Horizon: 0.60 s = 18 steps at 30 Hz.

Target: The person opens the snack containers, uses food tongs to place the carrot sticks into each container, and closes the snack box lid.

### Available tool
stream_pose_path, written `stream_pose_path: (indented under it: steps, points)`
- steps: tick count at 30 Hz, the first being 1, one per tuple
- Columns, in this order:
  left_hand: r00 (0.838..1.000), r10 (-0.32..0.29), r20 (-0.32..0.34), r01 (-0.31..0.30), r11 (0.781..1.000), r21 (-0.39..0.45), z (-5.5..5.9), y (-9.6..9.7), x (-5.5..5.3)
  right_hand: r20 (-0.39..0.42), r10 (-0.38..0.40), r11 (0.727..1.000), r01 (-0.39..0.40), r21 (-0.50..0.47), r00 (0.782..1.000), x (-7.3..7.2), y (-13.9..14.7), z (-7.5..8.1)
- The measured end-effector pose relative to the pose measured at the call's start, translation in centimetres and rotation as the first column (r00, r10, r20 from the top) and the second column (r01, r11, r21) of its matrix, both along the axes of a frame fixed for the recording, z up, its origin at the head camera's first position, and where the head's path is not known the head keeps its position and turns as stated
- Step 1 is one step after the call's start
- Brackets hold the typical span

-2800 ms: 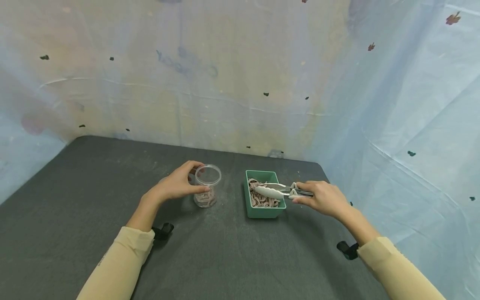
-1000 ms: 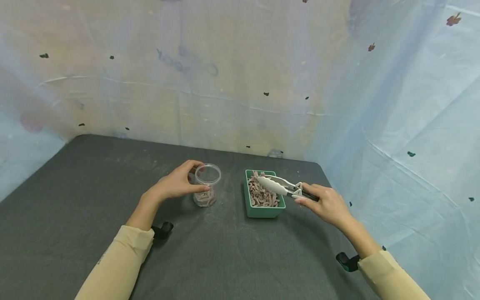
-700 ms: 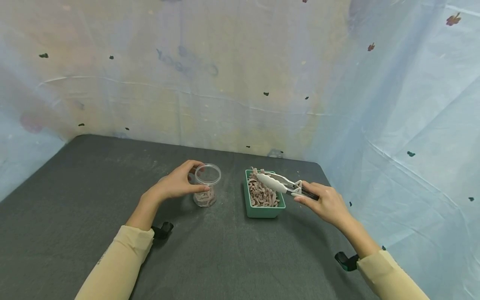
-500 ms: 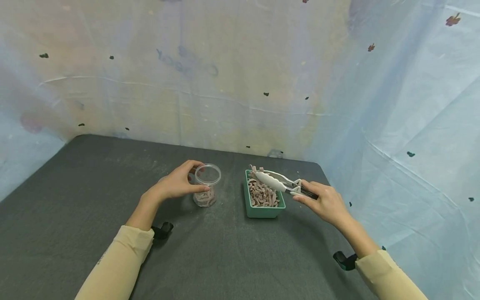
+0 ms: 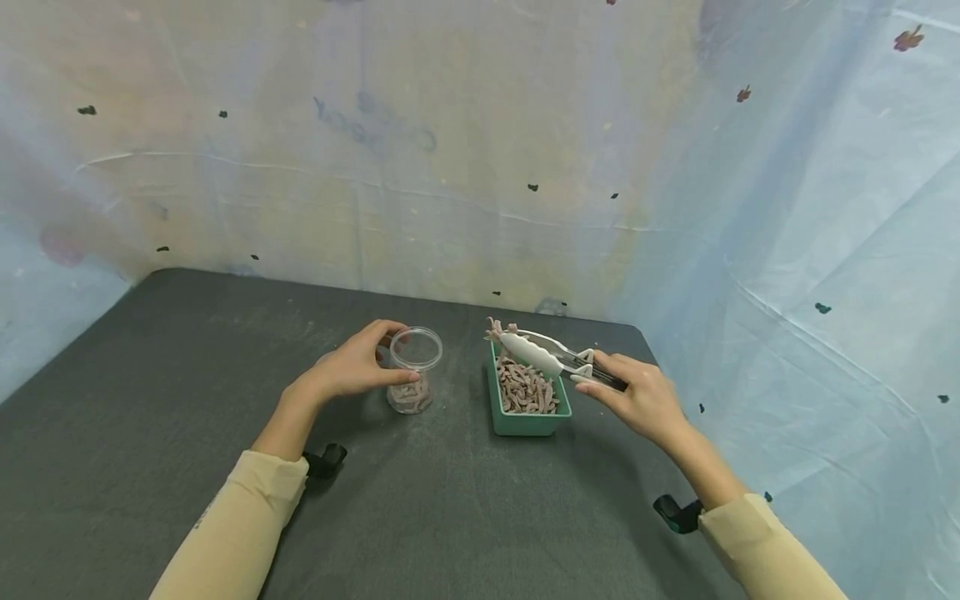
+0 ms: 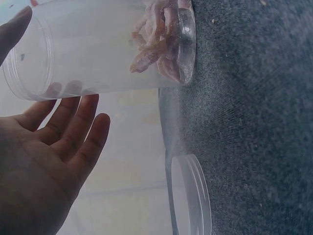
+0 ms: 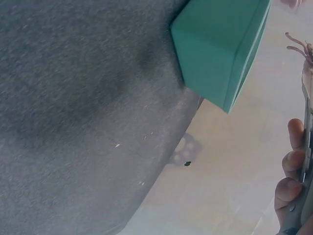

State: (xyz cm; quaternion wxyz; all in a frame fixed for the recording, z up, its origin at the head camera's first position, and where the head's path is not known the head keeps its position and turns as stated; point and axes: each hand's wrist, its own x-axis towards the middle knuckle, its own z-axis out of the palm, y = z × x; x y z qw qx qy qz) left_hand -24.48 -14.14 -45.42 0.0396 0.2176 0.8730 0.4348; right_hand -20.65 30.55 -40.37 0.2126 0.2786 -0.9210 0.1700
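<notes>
My left hand (image 5: pixel 352 364) holds a clear plastic jar (image 6: pixel 98 54) near its open rim, thumb on one side and fingers on the other. The jar stands upright on the table, with some pale pinkish-brown meat strips (image 6: pixel 159 36) at its bottom. In my right hand (image 5: pixel 641 398) is a pair of tongs (image 5: pixel 529 351) with white tips. A small bunch of strips (image 5: pixel 497 330) sticks out between the tips, above the far left edge of a green rectangular container (image 5: pixel 528 426). Many more strips (image 5: pixel 525 387) lie in that container.
A clear round lid (image 6: pixel 191 196) lies on the dark grey table (image 5: pixel 450 517) behind the jar, in the left wrist view. Plastic sheeting (image 5: pixel 450 150) hangs along the back and right. Small crumbs dot the table near the jar.
The tongs, dipped in the container earlier, have risen with a bunch of strips and moved left toward its far edge. My left hand and the jar stay in place.
</notes>
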Motion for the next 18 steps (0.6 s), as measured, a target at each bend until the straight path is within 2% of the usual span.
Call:
stream_pose_path:
  steps: [8, 18]
  points:
    - [1.000, 0.003, -0.007, -0.003, 1.000, -0.012, 0.0, 0.0, 0.0, -0.034, 0.068, 0.997, -0.070, -0.043, 0.997, -0.5, -1.0, 0.1]
    - [1.000, 0.007, -0.017, -0.007, 1.000, -0.003, 0.0, 0.2, 0.0, -0.034, 0.092, 0.993, -0.094, -0.068, 0.995, -0.9, -2.9, 0.7]
